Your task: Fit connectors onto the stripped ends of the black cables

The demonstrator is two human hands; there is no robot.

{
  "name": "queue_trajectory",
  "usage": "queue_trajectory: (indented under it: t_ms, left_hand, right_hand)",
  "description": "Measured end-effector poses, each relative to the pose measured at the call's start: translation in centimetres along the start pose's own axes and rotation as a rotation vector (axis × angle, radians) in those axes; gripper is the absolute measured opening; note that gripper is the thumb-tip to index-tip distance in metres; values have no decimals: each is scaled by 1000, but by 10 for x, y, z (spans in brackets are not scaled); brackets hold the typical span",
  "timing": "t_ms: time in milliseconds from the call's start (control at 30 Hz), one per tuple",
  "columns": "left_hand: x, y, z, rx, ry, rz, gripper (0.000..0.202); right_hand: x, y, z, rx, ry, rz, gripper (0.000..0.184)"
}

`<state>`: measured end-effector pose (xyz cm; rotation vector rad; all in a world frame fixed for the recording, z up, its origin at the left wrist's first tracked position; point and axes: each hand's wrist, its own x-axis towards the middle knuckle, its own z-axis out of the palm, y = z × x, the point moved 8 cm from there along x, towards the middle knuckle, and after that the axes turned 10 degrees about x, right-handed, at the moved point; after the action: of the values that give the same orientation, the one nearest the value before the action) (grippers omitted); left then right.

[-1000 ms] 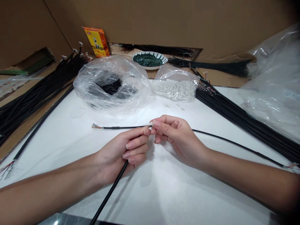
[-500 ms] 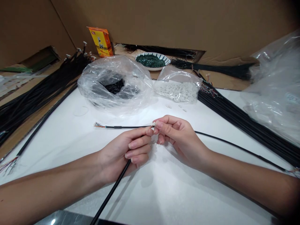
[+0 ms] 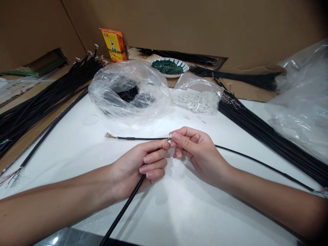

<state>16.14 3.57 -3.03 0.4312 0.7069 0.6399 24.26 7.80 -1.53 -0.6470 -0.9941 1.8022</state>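
black cable stretches across the white worktop at the level of both hands, its free end splaying into fine coloured wires. the left hand is curled closed around a thicker black cable that runs toward the near edge. the right hand pinches a tiny white piece at the cable's tip between thumb and fingers, just beside the left fingertips. another thin black cable trails off rightward from behind that hand. farther off lie a clear plastic bag of coiled black cable, a bag of small white parts, a bowl of dark green granules, a yellow-orange box and bundled black cables, with a cardboard wall behind.
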Motion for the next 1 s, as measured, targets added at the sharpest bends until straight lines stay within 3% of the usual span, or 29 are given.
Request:
queue_trajectory:
  t_ms: [567, 1000]
  left_hand:
    - [1, -1, 0, 10, -24, -13, 17]
    - [1, 0, -3, 7, 55, -14, 22]
  right_hand:
    - [-1, -1, -1, -10, 0, -3, 11]
    - [1, -2, 0, -82, -27, -47, 11]
